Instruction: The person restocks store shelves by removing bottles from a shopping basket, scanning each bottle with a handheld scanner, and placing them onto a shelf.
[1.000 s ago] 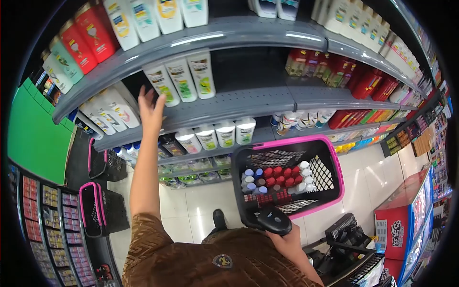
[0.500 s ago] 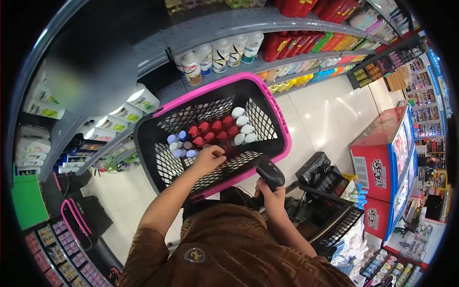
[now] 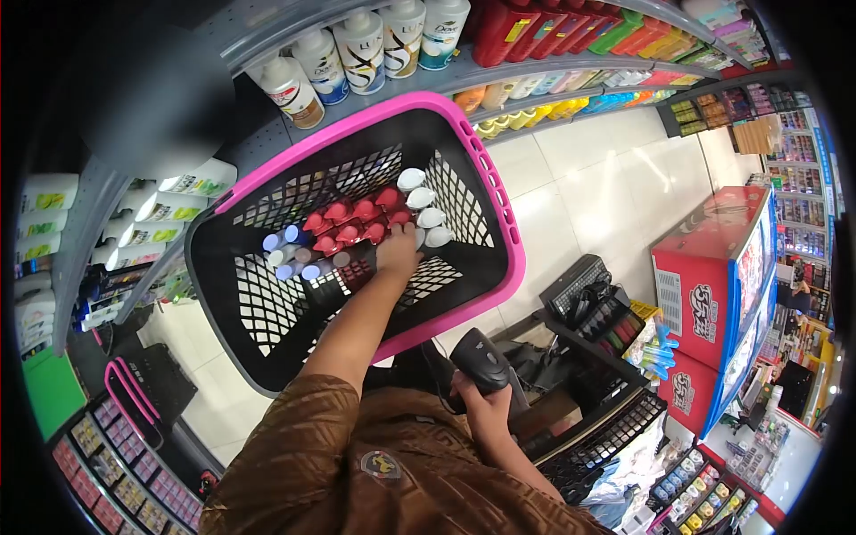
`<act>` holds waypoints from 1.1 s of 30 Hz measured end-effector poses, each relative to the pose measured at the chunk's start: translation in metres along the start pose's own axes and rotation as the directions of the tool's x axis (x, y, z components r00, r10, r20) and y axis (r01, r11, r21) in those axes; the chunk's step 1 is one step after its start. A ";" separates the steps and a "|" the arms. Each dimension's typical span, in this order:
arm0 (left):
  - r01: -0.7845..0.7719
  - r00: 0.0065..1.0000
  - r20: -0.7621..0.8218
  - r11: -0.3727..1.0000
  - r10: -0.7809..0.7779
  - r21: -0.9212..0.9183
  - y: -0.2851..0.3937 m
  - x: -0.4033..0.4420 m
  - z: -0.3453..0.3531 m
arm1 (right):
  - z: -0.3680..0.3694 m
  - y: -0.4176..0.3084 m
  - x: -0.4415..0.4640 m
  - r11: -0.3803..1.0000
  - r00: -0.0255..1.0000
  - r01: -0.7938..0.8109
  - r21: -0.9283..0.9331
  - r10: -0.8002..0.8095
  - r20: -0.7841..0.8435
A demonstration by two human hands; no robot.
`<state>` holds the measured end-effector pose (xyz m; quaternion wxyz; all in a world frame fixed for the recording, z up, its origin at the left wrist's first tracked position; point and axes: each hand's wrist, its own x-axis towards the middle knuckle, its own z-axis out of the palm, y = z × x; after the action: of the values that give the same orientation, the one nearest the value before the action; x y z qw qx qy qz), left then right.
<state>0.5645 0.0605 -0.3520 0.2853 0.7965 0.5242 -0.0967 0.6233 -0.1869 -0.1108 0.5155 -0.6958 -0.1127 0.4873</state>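
Observation:
My left hand (image 3: 399,253) reaches into a black basket with a pink rim (image 3: 514,267), its fingers curled at the edge of the red-capped bottles (image 3: 349,234); what they grip, if anything, is hidden. White-capped bottles (image 3: 431,218) stand just beside my fingers, and blue-capped bottles (image 3: 297,234) stand at the left of the group. My right hand (image 3: 486,412) is closed round the handle of a black handheld scanner (image 3: 481,360), below the basket's near rim.
Shelves (image 3: 357,98) with pump bottles (image 3: 359,53) run behind the basket. A red and blue freezer (image 3: 704,294) stands at the right. A black crate (image 3: 593,299) is near my right arm. Another basket (image 3: 160,383) sits on the floor at the left.
My left hand has moved from the shelf down into the basket, then rightward along the bottles. The view has shifted right, and the scanner in my right hand has tilted.

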 end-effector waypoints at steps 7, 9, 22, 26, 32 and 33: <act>-0.187 0.973 -0.150 0.980 0.176 -0.061 -0.028 -0.039 -0.040 | 0.010 -0.004 0.005 0.997 0.994 0.073 -0.006 -0.072 0.087; -0.292 0.929 -0.297 0.929 0.220 -0.226 -0.041 -0.081 -0.082 | 0.019 -0.017 0.006 0.987 0.978 0.155 0.042 -0.159 0.131; -0.464 0.886 -0.456 -0.112 -0.085 -0.879 -0.098 -0.344 -0.298 | 0.127 -0.070 -0.015 0.908 0.834 0.399 0.129 -0.418 0.360; -0.043 0.994 0.008 -0.479 -0.104 -0.877 -0.128 -0.332 -0.249 | 0.151 -0.075 -0.043 0.909 0.829 0.407 -0.092 -0.325 0.456; 0.325 0.913 -0.040 -0.783 0.406 -0.530 -0.158 -0.333 -0.256 | 0.183 -0.088 -0.074 0.775 0.651 0.610 -0.167 -0.368 0.664; 0.397 0.867 -0.119 -0.817 0.483 -0.419 -0.157 -0.333 -0.256 | 0.189 -0.095 -0.079 0.774 0.609 0.618 -0.135 -0.363 0.705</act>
<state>0.2436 -0.0119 -0.0466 0.9419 -0.0800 0.0387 0.3238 0.4663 -0.0821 0.0140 0.4205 -0.5082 -0.5606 0.5007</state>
